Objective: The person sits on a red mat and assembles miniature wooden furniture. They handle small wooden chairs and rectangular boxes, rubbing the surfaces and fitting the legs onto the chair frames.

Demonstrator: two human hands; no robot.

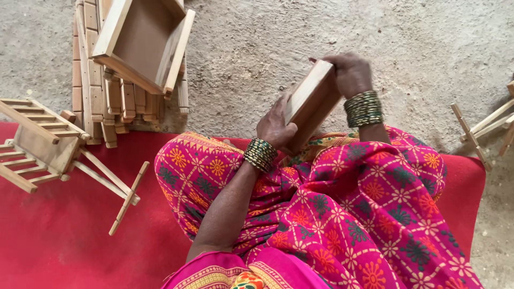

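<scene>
Both grips clasping a flat smooth wooden box, left hand below, right hand above

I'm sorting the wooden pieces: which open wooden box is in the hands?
The smaller wooden box, gripped by left hand and right hand; the larger box rests untouched on stacked slats.
</scene>
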